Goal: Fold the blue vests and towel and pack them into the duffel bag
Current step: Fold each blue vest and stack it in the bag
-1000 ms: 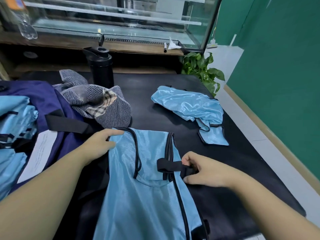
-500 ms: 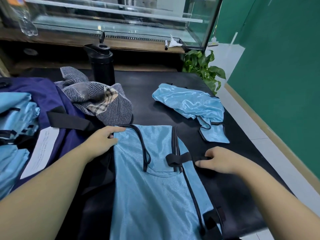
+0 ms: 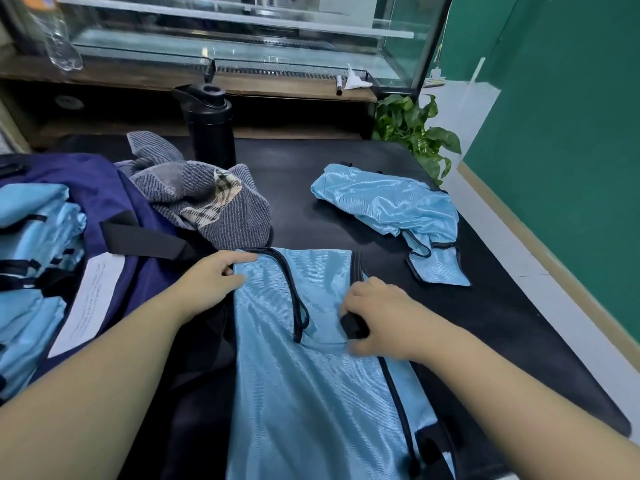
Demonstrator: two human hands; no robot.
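A light blue vest [image 3: 311, 393] with black trim lies spread on the black table [image 3: 502, 341] in front of me. My left hand [image 3: 214, 282] pinches its upper left shoulder corner. My right hand [image 3: 381, 317] grips the vest's black side strap [image 3: 351, 325] over the right shoulder. A second blue vest [image 3: 391, 206] lies crumpled at the far right. The grey striped towel [image 3: 207, 202] is bunched beside the navy duffel bag [image 3: 104, 192] at the left. Folded blue vests [image 3: 31, 244] lie in the bag.
A black bottle [image 3: 211, 123] stands behind the towel. A glass display case [image 3: 242, 36] on a wooden shelf runs along the back. A potted plant [image 3: 415, 129] sits at the table's far right corner. A green wall [image 3: 571, 133] lies to the right.
My right hand has moved left from the table onto the vest, bringing the black strap inward over the right shoulder. My left hand has stayed on the left corner.
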